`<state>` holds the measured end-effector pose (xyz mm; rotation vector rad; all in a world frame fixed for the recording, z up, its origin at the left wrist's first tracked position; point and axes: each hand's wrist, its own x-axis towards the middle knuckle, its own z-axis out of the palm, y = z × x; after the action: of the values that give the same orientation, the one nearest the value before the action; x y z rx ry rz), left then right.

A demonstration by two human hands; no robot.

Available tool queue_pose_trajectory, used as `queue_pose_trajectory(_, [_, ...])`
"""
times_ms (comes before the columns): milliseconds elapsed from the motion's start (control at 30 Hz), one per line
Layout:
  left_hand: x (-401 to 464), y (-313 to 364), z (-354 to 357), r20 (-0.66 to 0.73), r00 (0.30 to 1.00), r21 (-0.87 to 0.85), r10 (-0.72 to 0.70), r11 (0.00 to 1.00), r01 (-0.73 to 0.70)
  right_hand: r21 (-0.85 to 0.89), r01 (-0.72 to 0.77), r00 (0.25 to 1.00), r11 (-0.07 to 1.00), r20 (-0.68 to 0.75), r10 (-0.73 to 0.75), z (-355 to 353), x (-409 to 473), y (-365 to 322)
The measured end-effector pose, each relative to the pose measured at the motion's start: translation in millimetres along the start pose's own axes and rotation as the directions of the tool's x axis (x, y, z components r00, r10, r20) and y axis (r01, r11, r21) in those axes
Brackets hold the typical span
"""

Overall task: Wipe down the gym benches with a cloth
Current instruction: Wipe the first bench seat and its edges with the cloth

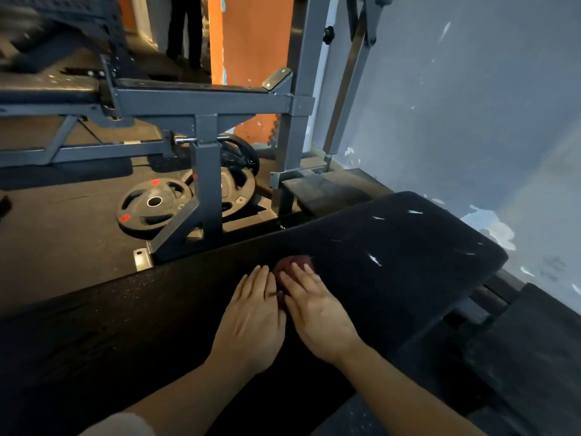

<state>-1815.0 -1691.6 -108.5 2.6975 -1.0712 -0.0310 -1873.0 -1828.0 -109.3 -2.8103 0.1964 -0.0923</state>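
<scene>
A long black padded bench (393, 247) runs from lower left to upper right, its pad scuffed with small white tears near the far end. A bunched dark red cloth (292, 265) lies on the pad near its middle. My right hand (317, 313) rests flat on the cloth with straight fingers, covering most of it. My left hand (251, 316) lies flat on the pad right beside it, fingers straight, its edge touching the right hand and the cloth's left side.
A grey steel rack frame (207, 171) stands just beyond the bench. Black weight plates (151, 206) lie on the dark rubber floor behind it. A flaking pale blue wall (471, 105) borders the right side. A person's legs (185, 29) stand far back.
</scene>
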Motion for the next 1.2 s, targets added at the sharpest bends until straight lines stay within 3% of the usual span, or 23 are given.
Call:
queue_pose_trajectory(100, [0,-2,1,0.016,0.998,0.023,-0.057,0.998,0.056,-0.097,0.060,0.998,0.993,-0.015,-0.062,-6,19,20])
queue_pose_trajectory(200, [2,-4,3,0.032,0.997,0.040,-0.073,0.997,0.072,-0.074,-0.169,0.984,0.983,-0.066,0.164,-17,57,51])
queue_pose_trajectory(267, [4,-3,5,0.040,0.997,0.058,-0.073,0.996,0.071,-0.046,-0.208,0.977,0.977,-0.054,0.206,-11,77,41])
queue_pose_trajectory(367, [6,-2,8,0.037,0.995,0.066,-0.093,0.994,0.091,0.014,-0.006,1.000,1.000,0.028,0.006,2,80,3])
queue_pose_trajectory(467, [7,-4,9,0.037,0.996,0.085,-0.079,0.994,0.076,-0.100,0.101,0.994,0.990,0.047,-0.097,-5,83,16])
queue_pose_trajectory(500, [7,-5,8,0.047,0.997,0.095,-0.069,0.993,0.064,-0.144,0.070,0.997,0.987,0.031,-0.066,-9,90,28])
queue_pose_trajectory(600, [5,-3,10,0.042,0.995,0.108,-0.091,0.990,0.086,-0.107,-0.203,0.979,0.973,-0.029,0.201,-17,110,47])
queue_pose_trajectory(633, [6,-1,9,0.042,0.995,0.114,-0.096,0.989,0.091,-0.121,-0.214,0.977,0.969,-0.028,0.212,-14,114,42])
queue_pose_trajectory(767, [8,-2,11,0.019,0.997,0.116,-0.081,0.990,0.078,-0.059,0.024,0.997,0.998,0.073,-0.019,4,106,-4])
queue_pose_trajectory(867, [8,-3,10,0.029,0.996,0.096,-0.079,0.992,0.076,-0.113,0.110,0.990,0.987,0.100,-0.098,-3,107,12])
queue_pose_trajectory(933, [7,-4,9,0.050,0.995,0.094,-0.081,0.993,0.076,-0.192,0.008,0.998,0.981,0.066,0.004,-11,117,40])
queue_pose_trajectory(1033, [8,-3,11,0.044,0.995,0.103,-0.084,0.991,0.079,-0.113,-0.239,0.971,0.965,-0.012,0.239,-15,120,53])
queue_pose_trajectory(1200, [5,0,11,-0.063,0.994,0.034,-0.093,0.995,0.095,-0.016,0.072,0.994,0.997,0.089,-0.070,4,95,-6])
